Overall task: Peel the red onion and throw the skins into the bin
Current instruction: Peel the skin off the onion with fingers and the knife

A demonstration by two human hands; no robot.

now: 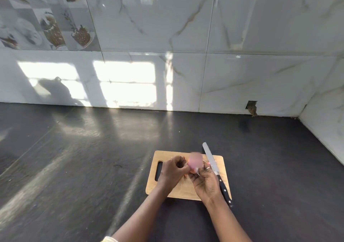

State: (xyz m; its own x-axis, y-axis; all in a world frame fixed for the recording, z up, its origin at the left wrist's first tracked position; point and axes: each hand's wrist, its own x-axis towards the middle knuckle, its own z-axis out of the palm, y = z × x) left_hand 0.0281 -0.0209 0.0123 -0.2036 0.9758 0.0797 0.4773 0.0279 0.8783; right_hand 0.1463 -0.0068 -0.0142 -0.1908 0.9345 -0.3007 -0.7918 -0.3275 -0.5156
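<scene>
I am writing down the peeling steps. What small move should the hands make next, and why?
Probably the left hand, curled against the red onion, should pull a strip of skin off it; the right hand holds that onion over the cutting board.

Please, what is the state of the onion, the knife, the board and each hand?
Board: flat on the counter.
Onion: held over the board, pale pink, blurred.
Knife: lying on the board's right side, not gripped.
Left hand: curled, pinching at the onion.
Right hand: holding the onion.
</scene>
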